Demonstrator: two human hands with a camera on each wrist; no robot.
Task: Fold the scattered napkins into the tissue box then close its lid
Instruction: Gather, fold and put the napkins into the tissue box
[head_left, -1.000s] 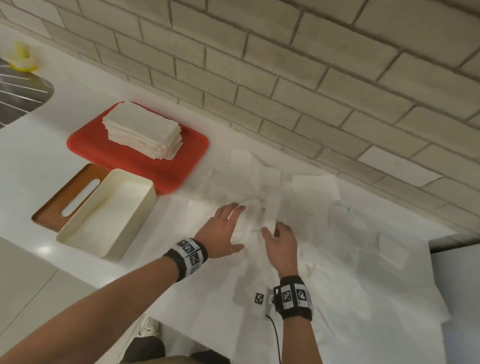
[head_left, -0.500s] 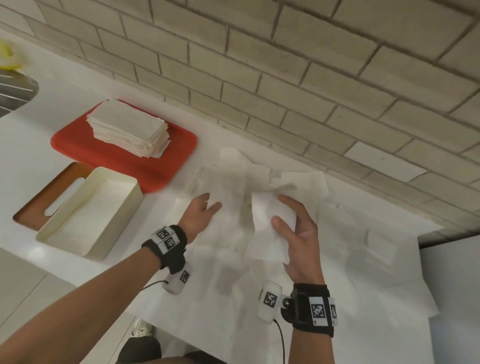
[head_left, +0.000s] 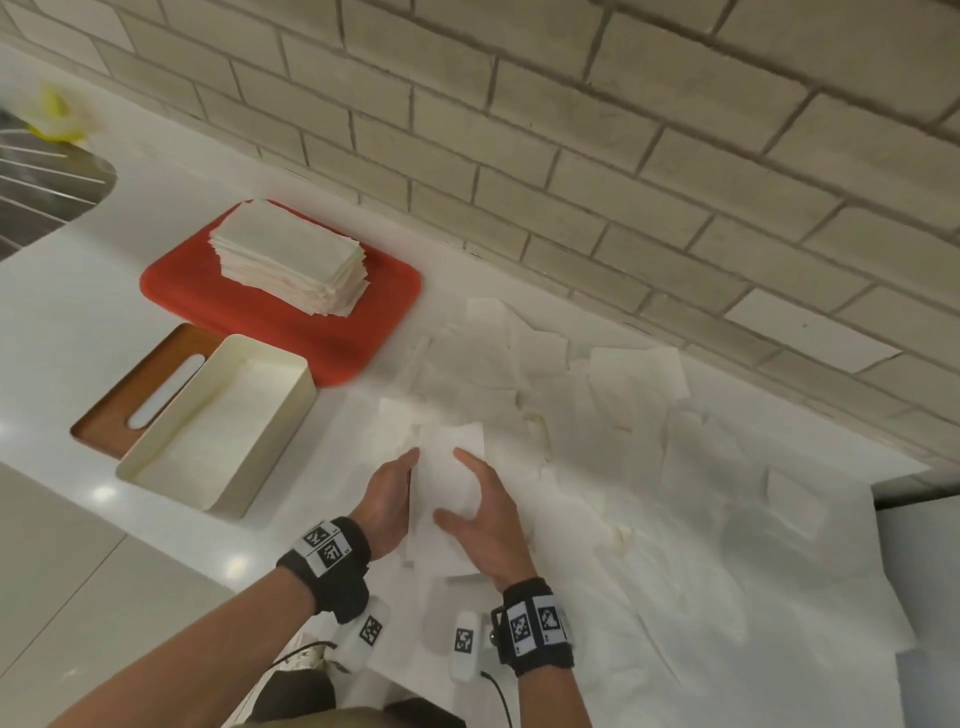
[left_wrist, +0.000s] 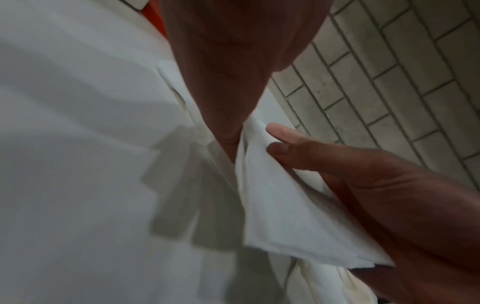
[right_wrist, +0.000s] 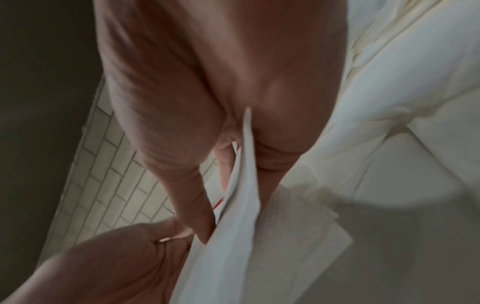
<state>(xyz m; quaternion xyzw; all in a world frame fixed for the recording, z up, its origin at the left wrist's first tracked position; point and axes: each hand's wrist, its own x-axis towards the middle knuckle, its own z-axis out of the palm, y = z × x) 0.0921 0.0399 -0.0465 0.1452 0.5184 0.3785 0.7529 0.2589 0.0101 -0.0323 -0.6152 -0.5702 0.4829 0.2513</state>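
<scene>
Both hands hold one white napkin (head_left: 448, 486) upright just above the counter. My left hand (head_left: 390, 501) grips its left edge, and my right hand (head_left: 480, 522) pinches it between thumb and fingers. The left wrist view shows the folded napkin (left_wrist: 280, 205) with the right thumb on it. In the right wrist view the napkin (right_wrist: 233, 236) runs between the right fingers, with the left hand at its lower edge. The open cream tissue box (head_left: 156, 470) lies to the left. Its wooden slotted lid (head_left: 111, 415) lies beside it. Scattered napkins (head_left: 628, 395) cover the counter behind and to the right.
A red tray (head_left: 332, 332) behind the box carries a tall stack of folded napkins (head_left: 291, 260). A brick wall (head_left: 623, 156) runs along the back. A metal sink (head_left: 36, 192) and a yellow item (head_left: 57, 114) lie far left. The counter edge runs near my forearms.
The right hand brought the lifted napkin down and toward me. The left hand left the pile and closed onto the napkin's left side. The view also shifted.
</scene>
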